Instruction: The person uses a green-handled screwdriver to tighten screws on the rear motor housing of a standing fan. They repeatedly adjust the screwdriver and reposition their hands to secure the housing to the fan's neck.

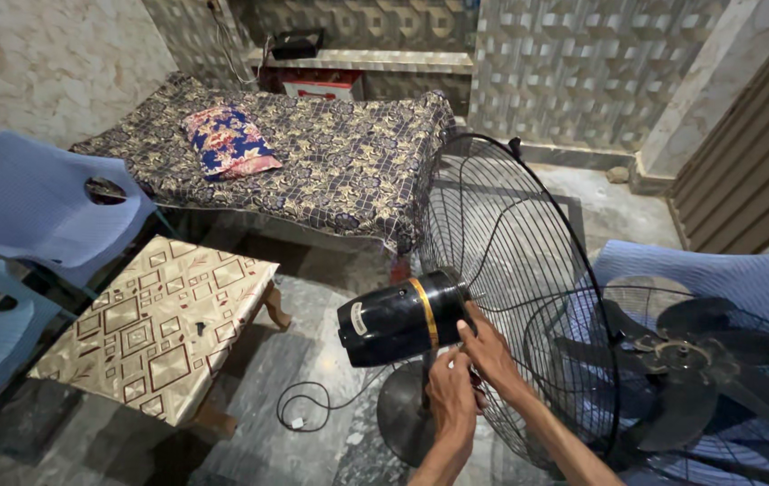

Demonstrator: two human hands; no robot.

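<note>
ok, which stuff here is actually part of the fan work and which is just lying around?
In the job:
- left hand and right hand, both at the black motor housing
- rear fan guard, on the motor
- fan blade and loose front guard, on the blue chair
- power cord

Lying about:
- small covered table
- bed with floral pillow
- two blue chairs at left

Left hand (450,382) raised, fingers curled; right hand (490,349) just beside, fingers bent, forearms converging.

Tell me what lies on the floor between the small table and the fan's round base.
In the head view, a black power cord loops on the floor between the small table and the fan base, its plug lying beside it.
</note>
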